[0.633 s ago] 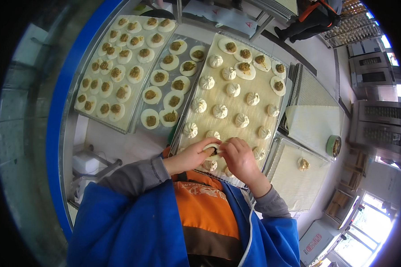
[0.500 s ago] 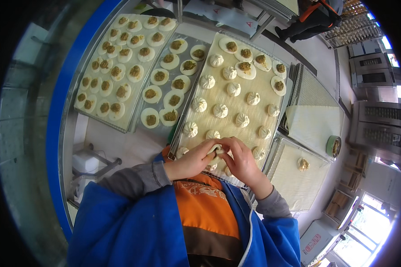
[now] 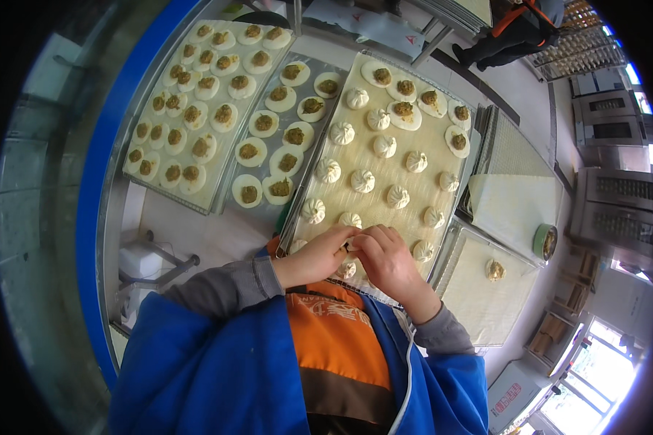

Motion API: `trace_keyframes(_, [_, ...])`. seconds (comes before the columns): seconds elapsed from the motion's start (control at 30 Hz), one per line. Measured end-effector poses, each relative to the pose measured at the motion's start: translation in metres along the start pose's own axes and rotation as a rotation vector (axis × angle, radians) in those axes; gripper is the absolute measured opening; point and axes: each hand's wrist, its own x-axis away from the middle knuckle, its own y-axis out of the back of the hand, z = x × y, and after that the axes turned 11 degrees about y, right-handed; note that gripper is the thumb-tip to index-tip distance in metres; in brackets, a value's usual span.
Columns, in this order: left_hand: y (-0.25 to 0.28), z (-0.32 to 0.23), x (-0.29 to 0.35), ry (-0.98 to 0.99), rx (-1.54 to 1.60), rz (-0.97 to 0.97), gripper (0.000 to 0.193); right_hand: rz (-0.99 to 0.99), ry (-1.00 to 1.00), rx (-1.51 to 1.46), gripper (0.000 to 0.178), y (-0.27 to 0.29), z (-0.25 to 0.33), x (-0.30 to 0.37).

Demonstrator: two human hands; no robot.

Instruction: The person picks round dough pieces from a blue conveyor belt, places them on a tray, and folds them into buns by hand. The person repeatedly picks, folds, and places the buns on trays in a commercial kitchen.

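Observation:
Close together over the near end of the middle tray (image 3: 376, 209), my two hands work on one filled bun (image 3: 351, 246), mostly hidden by the fingers. My left hand (image 3: 313, 259) cups it from the left, thumb at its top opening. From the right, my right hand (image 3: 389, 264) pinches the dough edge with bent fingers. Several pleated white buns (image 3: 363, 181) stand in loose rows on this tray. At its far end lie flat dough rounds (image 3: 432, 102) topped with brown filling.
To the left, a metal tray (image 3: 228, 161) and a lined tray (image 3: 204, 194) carry more topped dough rounds. On the right are stacked trays (image 3: 511, 190), a green bowl (image 3: 544, 242) and a tray (image 3: 475, 308) with one filled piece (image 3: 495, 270). Another person (image 3: 508, 45) stands at the far right.
The opening of the bun has been drawn in under my fingers, and less dough shows. My right hand has turned over it and come closer to my left. The trays appear slightly shifted in view.

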Motion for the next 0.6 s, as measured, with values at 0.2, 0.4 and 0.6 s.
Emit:
trace_keyframes(0.2, [0.005, -0.007, -0.003, 0.358, 1.024, 0.225, 0.042, 0.000, -0.036, 0.039, 0.026, 0.004, -0.001, -0.006])
trace_keyframes(0.4, [-0.011, -0.020, -0.003, 0.422, 1.227, 0.062, 0.048, 0.013, 0.057, 0.134, 0.027, 0.010, -0.004, -0.011])
trace_keyframes(0.6, [0.000, -0.025, -0.005, 0.470, 1.083, 0.088, 0.048, 0.092, 0.136, 0.167, 0.031, 0.013, -0.006, -0.010])
